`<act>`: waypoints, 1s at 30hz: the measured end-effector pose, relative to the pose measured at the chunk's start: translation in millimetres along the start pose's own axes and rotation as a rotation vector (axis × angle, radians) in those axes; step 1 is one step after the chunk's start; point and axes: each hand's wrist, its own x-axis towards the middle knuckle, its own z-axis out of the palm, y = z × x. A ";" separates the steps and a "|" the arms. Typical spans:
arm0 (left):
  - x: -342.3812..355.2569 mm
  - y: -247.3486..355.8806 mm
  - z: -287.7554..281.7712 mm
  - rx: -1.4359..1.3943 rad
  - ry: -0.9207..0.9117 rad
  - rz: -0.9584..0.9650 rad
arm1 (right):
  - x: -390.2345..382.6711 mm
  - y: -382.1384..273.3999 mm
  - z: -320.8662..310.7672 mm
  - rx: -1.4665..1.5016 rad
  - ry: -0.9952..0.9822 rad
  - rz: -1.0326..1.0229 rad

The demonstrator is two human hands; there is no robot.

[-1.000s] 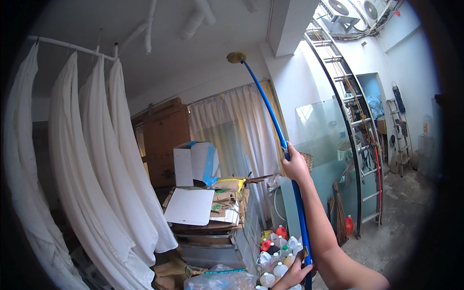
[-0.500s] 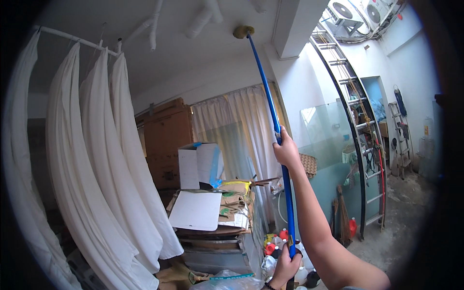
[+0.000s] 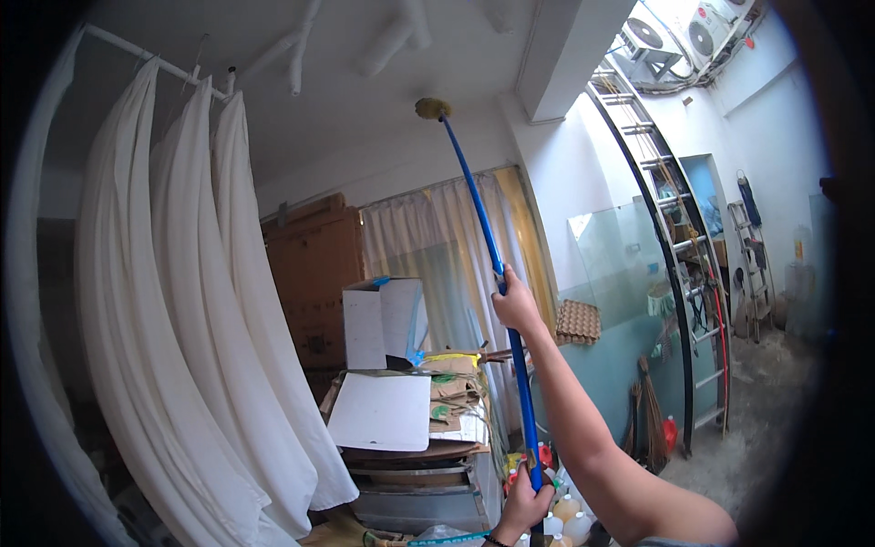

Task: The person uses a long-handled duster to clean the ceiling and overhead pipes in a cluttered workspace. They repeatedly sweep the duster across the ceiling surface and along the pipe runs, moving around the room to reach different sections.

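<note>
A long blue telescopic pole [image 3: 476, 199] slants up from the lower middle, with a round yellowish brush head [image 3: 432, 109] at its tip. That head is up by the ceiling, close to where the ceiling meets the far wall; whether it touches, I cannot tell. My right hand [image 3: 519, 304], arm stretched out, is wrapped round the pole about midway. Lower down, my left hand [image 3: 523, 504], with a dark bracelet at the wrist, grips the pole near a joint. Fingers of both hands are closed on it.
White curtains [image 3: 182, 301] hang from a rail at left. White pipes [image 3: 299, 55] run under the ceiling. Cardboard and boxes [image 3: 378, 410] are piled ahead, with bottles [image 3: 574, 527] beside the pile. A tall ladder [image 3: 670, 196] and glass sheets [image 3: 611, 273] lean at right.
The brush head has moved left and a little down in the picture, and my right hand has shifted left and lower with the pole. Both hands keep their grip; the view has shifted slightly.
</note>
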 end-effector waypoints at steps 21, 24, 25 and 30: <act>27.6 -90.7 -23.5 0.097 0.188 0.115 | 55.6 68.1 57.6 1.204 -0.291 0.255; 37.2 -102.2 -18.2 0.171 0.213 0.041 | 72.6 96.8 54.9 1.347 -0.363 0.329; 39.4 -105.2 -15.9 0.189 0.233 -0.043 | 77.9 105.2 55.8 1.348 -0.375 0.326; 69.0 -107.2 -6.8 0.431 0.392 0.001 | 110.1 137.0 62.0 1.491 -0.432 0.304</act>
